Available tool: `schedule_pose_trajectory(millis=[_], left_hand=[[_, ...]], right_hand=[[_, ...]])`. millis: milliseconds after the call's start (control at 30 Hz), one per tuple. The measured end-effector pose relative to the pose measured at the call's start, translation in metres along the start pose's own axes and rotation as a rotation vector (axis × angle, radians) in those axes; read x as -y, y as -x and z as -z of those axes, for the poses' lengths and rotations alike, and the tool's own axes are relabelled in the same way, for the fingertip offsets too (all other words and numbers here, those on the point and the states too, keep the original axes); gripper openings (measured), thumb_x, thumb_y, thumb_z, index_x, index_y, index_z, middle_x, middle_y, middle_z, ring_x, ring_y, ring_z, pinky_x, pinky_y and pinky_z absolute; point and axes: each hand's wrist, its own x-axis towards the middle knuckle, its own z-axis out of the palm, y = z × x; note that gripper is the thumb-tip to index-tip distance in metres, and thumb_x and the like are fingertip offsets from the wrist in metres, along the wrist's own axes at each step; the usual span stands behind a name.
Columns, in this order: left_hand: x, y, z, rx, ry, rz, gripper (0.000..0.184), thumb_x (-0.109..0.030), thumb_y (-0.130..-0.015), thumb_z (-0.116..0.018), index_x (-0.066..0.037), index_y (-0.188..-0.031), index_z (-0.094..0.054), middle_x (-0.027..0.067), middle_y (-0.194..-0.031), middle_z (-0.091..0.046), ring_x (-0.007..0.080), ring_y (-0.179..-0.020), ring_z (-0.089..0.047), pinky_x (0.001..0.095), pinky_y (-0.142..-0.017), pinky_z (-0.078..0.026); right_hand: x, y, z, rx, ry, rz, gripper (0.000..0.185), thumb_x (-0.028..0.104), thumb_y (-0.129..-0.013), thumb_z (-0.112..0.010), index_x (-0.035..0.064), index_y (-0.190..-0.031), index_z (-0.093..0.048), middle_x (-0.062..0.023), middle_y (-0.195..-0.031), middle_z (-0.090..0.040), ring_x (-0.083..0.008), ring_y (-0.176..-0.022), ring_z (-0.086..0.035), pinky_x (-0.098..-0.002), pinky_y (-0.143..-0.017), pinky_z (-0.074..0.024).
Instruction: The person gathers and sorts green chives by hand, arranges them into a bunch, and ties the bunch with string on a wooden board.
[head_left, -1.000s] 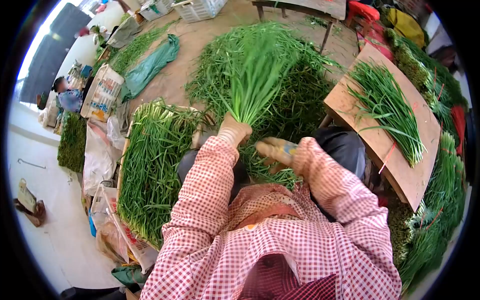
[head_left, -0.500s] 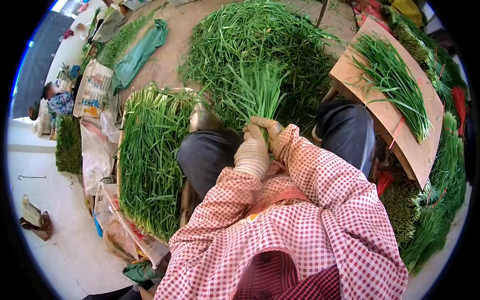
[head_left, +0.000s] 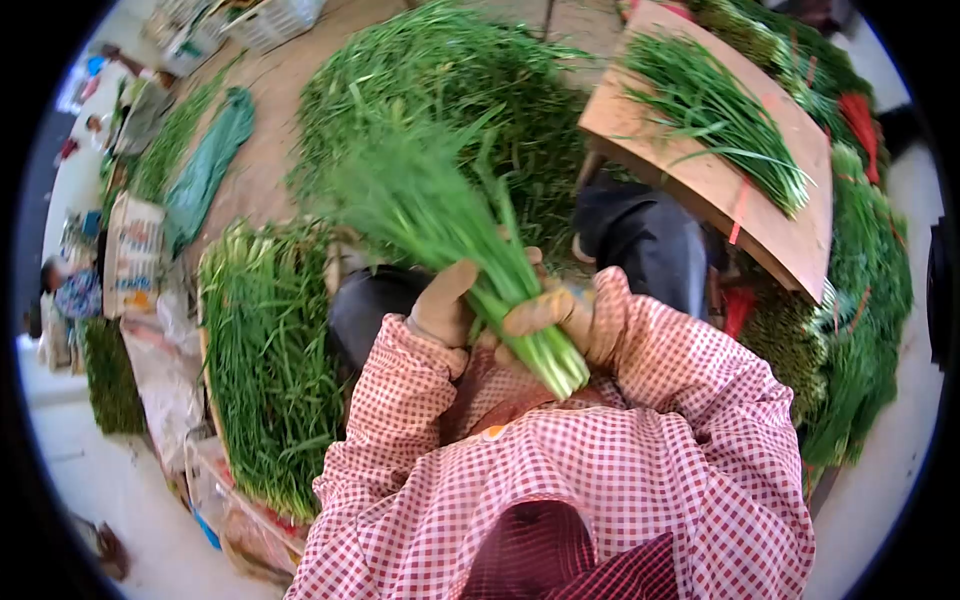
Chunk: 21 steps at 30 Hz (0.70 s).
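Note:
A bunch of garlic chives [head_left: 470,235] slants across my lap, its pale cut ends toward my body and its leafy tips blurred at the upper left. My right hand [head_left: 548,310], in a stained work glove, is closed around the stalks near the cut ends. My gloved left hand [head_left: 445,303] grips the bunch from the left and below, its fingers largely hidden by the stalks. Beyond the tips lies a large heap of loose chives [head_left: 430,70]. Another bunch of chives [head_left: 715,120] rests on the wooden board [head_left: 610,115] at my right.
To my left stands a crate packed with chives [head_left: 270,370]. Stacked bundles [head_left: 860,300] and red ties [head_left: 738,310] lie beyond the board. A green sack [head_left: 210,165], a white basket [head_left: 275,25] and a person [head_left: 78,290] are farther left.
The bunch has swung from upright to slanting left, and its cut ends now show below my right hand. My left hand has shifted left. The view has turned slightly right.

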Motion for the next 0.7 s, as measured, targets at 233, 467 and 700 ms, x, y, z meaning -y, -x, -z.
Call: schedule_pose_trajectory(millis=[233,467,700], left_hand=[[0.012,-0.008,-0.027,0.078,0.157,-0.252,0.083,-0.038,-0.073,-0.075,-0.005,-0.138,-0.036,0.0111,-0.11,-0.059,0.0247,-0.098,-0.061,0.0438,-0.09,-0.051],[-0.036,-0.013,-0.012,0.003,0.128,-0.875,0.052,-0.025,-0.084,-0.065,-0.001,-0.126,-0.047,0.0078,-0.085,-0.062,0.0259,-0.067,-0.06,0.0383,-0.057,-0.055],[-0.054,-0.026,-0.028,0.186,0.268,-0.892,0.046,-0.016,-0.081,-0.07,-0.011,-0.122,-0.05,0.0033,-0.102,-0.064,0.0206,-0.092,-0.062,0.046,-0.094,-0.047]], right_hand=[[-0.005,0.016,0.003,0.083,-0.08,-0.286,0.042,0.025,-0.083,-0.067,-0.0021,-0.113,-0.058,-0.0183,-0.1,-0.066,-0.0279,-0.084,-0.067,-0.0418,-0.075,-0.057],[0.033,0.046,-0.005,0.042,0.703,-0.177,0.064,0.052,-0.087,-0.058,0.0006,-0.125,-0.05,-0.0128,-0.103,-0.064,-0.0183,-0.08,-0.063,-0.0317,-0.068,-0.0538],[0.038,0.044,0.054,-0.264,0.354,0.867,0.061,0.054,-0.095,-0.044,0.01,-0.137,-0.041,-0.0074,-0.129,-0.052,-0.0195,-0.122,-0.047,-0.0351,-0.099,-0.04]])
